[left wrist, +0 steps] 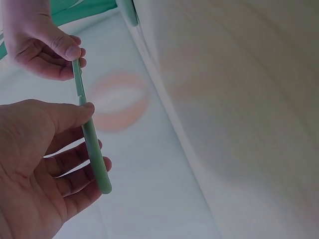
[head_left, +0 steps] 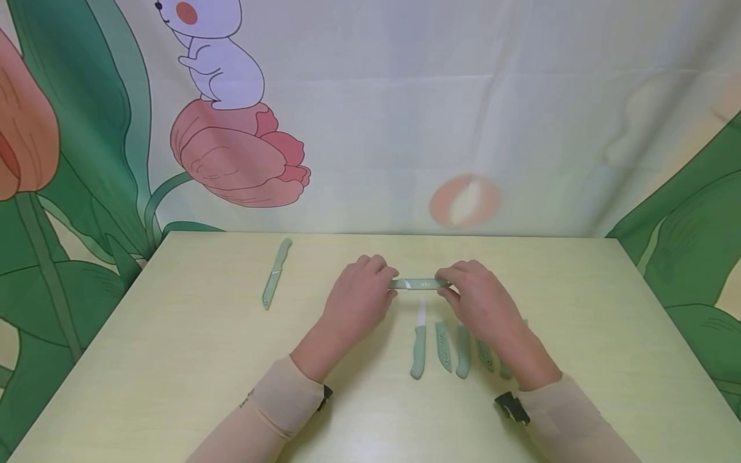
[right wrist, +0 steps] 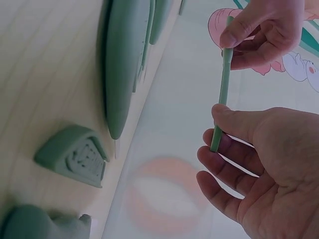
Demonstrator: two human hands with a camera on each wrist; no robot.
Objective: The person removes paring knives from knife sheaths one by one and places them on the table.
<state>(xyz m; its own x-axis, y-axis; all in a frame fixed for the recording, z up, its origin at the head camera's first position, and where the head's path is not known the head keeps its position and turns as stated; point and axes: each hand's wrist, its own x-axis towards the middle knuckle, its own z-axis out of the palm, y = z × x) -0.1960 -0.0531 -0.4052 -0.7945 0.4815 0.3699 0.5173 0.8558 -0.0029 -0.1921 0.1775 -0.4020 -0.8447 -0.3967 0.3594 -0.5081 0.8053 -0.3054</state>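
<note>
A green-handled knife [left wrist: 94,154] is held level above the table between both hands. My left hand [head_left: 357,292] pinches its handle between thumb and fingers. The thumb and fingers of my right hand [head_left: 485,299] pinch the far end of the green sheath [head_left: 425,283] that covers the blade. In the head view a small white strip shows where handle and sheath meet. Nearest below lies a bare knife [head_left: 418,354], its white blade pointing away from me. Beside it is a loose green sheath [head_left: 443,347] with small holes.
Further right lie another knife handle [head_left: 463,354], a second sheath [head_left: 485,355] and one more green handle [head_left: 506,370], partly hidden by my right forearm. A sheathed knife [head_left: 276,273] lies at the back left of the table [head_left: 173,360]. Behind the table hangs a printed curtain [head_left: 370,128].
</note>
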